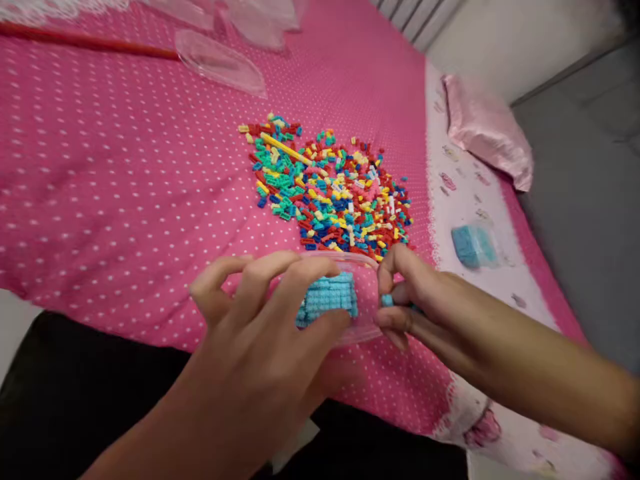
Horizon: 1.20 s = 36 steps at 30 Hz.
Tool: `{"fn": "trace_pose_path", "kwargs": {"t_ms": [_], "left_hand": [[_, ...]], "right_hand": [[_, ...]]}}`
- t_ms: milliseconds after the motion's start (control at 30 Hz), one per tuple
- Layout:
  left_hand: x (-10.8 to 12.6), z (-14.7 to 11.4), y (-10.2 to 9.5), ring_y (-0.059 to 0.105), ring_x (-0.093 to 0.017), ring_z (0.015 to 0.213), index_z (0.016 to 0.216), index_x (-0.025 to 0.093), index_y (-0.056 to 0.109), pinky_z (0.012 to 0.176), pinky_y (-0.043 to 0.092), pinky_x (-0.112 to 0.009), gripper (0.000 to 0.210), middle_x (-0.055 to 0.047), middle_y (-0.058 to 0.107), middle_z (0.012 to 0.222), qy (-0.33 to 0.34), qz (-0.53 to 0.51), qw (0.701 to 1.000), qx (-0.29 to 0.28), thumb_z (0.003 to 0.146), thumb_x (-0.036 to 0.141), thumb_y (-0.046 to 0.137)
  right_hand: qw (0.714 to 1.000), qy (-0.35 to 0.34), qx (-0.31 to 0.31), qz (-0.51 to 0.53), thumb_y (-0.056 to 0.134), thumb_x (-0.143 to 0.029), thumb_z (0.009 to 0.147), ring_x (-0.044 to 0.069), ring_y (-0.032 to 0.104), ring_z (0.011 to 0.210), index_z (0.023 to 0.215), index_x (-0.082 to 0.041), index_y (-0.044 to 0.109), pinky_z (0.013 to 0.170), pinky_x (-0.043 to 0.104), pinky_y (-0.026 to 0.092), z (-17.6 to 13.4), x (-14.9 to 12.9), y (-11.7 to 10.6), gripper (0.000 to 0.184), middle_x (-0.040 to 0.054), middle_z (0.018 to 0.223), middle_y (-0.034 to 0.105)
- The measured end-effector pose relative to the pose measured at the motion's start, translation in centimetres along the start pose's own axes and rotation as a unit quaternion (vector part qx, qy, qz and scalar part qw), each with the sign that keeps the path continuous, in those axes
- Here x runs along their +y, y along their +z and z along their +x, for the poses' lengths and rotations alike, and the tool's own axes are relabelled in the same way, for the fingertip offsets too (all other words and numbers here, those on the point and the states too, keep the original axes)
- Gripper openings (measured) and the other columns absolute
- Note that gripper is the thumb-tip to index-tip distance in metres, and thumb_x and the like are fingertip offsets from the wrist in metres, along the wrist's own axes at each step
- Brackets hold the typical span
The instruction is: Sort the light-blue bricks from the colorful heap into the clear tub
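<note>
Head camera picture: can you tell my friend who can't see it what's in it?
A person's right hand pinches a small blue piece while the left hand curves over a blue block in a clear container. Beyond them, a pile of colourful bricks lies on a dotted pink cloth.

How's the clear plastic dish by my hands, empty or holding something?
Holding something: the clear plastic dish has a light-blue brick block inside its rim, partly hidden by your left hand.

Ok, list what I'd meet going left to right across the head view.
Red stick → left hand → right hand → blue packet.
</note>
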<state>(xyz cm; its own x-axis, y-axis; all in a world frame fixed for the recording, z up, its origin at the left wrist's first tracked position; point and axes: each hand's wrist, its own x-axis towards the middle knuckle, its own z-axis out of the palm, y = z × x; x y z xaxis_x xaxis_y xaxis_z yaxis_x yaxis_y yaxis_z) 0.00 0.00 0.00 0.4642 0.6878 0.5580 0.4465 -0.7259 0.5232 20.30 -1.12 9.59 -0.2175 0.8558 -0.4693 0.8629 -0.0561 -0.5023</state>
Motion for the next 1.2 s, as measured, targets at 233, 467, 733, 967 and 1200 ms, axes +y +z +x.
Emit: {"fn": "trace_pose_path", "kwargs": {"t_ms": [233,467,733,967,1200], "left_hand": [[1.0,-0.6,0.4,0.051,-0.017,0.110,0.100,0.038,0.069,0.094,0.032,-0.036,0.015,0.007,0.065,0.112,-0.019,-0.040,0.998,0.053,0.098,0.033,0.055],[1.1,-0.9,0.1,0.058,-0.012,0.098,0.098,0.032,0.072,0.097,0.030,-0.035,0.018,0.010,0.071,0.098,0.013,-0.092,0.995,0.040,0.100,0.029,0.054],[1.8,-0.9,0.5,0.061,-0.012,0.098,0.097,0.021,0.069,0.099,0.030,-0.035,0.022,0.006,0.073,0.094,0.004,-0.072,0.995,0.066,0.101,0.018,0.047],[2.0,-0.2,0.5,0.061,-0.011,0.098,0.101,0.022,0.068,0.105,0.026,-0.037,0.012,0.010,0.074,0.092,0.013,-0.051,0.993,0.101,0.097,0.017,0.058],[0.5,1.0,0.4,0.062,-0.011,0.097,0.091,0.026,0.068,0.102,0.029,-0.037,0.009,0.011,0.073,0.091,0.033,-0.050,0.993,0.106,0.096,0.024,0.060]], "right_hand": [[0.974,0.006,-0.136,0.181,0.045,-0.011,0.097,0.009,0.061,0.079,0.093,-0.021,0.049,0.071,0.018,0.047,-0.6,-0.7,1.4,0.012,-0.0043,0.085,0.063],[0.990,0.002,-0.048,0.130,0.051,-0.013,0.094,0.009,0.062,0.076,0.084,-0.020,0.057,0.068,0.016,0.048,-1.4,-1.2,2.0,0.014,-0.0032,0.082,0.063],[0.997,-0.050,0.043,0.029,0.049,-0.006,0.090,0.012,0.065,0.071,0.079,-0.021,0.062,0.067,0.020,0.049,-0.9,-1.9,2.0,0.023,-0.0011,0.077,0.070],[0.997,-0.032,0.059,-0.025,0.055,-0.004,0.089,0.008,0.061,0.064,0.079,-0.021,0.063,0.060,0.018,0.043,-0.8,-1.3,1.3,0.021,-0.0045,0.073,0.068],[0.987,-0.042,0.090,-0.123,0.053,-0.003,0.087,0.012,0.058,0.064,0.079,-0.020,0.058,0.058,0.022,0.043,0.0,-0.2,1.2,0.020,-0.0022,0.073,0.064]]}}
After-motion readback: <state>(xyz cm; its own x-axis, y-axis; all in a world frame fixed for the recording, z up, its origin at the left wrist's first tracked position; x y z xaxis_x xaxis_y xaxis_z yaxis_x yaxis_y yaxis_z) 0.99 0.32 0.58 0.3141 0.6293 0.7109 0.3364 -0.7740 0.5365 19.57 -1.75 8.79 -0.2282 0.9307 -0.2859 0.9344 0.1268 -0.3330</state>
